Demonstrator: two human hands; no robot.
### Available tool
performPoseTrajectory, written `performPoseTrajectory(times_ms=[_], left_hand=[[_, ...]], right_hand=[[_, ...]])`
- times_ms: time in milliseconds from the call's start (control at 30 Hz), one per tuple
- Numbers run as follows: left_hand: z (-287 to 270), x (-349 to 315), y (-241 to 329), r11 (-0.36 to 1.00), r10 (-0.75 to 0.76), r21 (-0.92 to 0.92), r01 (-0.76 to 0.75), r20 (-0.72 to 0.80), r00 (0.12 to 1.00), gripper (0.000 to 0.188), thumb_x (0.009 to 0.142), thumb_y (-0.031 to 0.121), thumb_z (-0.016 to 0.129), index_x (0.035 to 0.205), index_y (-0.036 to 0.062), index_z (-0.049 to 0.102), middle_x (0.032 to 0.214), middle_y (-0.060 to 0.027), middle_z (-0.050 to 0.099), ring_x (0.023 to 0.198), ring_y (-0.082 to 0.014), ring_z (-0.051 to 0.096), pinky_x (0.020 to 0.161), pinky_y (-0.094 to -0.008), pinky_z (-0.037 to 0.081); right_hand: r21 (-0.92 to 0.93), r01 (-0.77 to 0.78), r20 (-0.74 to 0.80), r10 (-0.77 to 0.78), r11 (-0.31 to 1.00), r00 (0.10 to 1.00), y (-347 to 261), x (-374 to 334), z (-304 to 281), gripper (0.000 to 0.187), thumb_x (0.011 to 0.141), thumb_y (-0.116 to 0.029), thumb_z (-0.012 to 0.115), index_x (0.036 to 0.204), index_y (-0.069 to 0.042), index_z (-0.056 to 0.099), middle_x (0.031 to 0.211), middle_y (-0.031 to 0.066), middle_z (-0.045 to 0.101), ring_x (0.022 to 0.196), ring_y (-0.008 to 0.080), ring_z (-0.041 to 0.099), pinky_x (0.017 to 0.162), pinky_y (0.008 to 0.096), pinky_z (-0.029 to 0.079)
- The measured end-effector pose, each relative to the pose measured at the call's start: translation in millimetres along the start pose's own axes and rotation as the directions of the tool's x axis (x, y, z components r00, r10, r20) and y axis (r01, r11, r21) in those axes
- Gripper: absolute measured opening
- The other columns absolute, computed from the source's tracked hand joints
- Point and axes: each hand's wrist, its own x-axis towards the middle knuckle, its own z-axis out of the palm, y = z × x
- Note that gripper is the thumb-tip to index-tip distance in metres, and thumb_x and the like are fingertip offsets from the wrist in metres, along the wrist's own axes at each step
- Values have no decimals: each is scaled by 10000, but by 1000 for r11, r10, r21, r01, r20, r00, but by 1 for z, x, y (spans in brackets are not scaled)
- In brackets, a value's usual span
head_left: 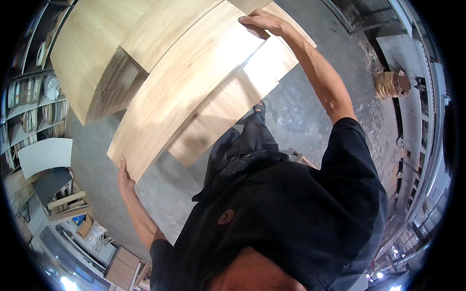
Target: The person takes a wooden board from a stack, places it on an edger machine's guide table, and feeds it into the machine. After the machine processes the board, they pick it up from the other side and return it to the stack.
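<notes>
I hold a long, light plywood panel (189, 82) tilted across the view. My left hand (124, 175) grips its near lower corner. At the far upper end, my right hand (261, 23) is clamped over its edge with the arm stretched out. Under the panel lie more plywood boards: a wide stack (92, 53) at the upper left with a dark side face, and a second board (228, 109) sticking out to the right. My black shirt (281, 213) fills the lower middle, and one foot (259, 107) shows on the floor.
Grey concrete floor (310, 111) surrounds the stack. Shelves with rolled strips (29, 97) line the left. A white curved panel (46, 155) and wooden offcuts (68, 203) sit at lower left. A tan roll (391, 83) rests by a long bench (412, 121) on the right.
</notes>
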Motion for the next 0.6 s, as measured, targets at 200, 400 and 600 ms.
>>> performPoseTrajectory(times_ms=[200,400,600], left_hand=[[9,-2,-8,1000,3,-31,-3,-12,1000,680,842,397,659,1320,-19,412,1290,-166,514,1170,-255,521,959,-380,447],[35,1,-10,999,38,10,-38,11,999,675,837,407,663,1302,-26,434,1287,-168,519,1163,-240,526,949,-349,444],[9,-5,-39,999,-35,26,36,-34,999,595,824,435,670,1215,16,510,1139,-148,596,941,-250,629,755,-338,537]], right_hand=[[137,42,149,-62,990,987,0,-12,-17,392,902,-379,507,623,-110,567,465,-26,428,391,101,394,379,291,295],[313,-114,93,89,943,992,20,-35,-27,411,909,-420,502,682,-88,587,529,-15,433,471,99,383,443,268,298],[882,-246,2,519,403,855,85,-99,11,966,852,-665,438,1304,175,289,1191,283,463,1064,309,513,898,395,435]])
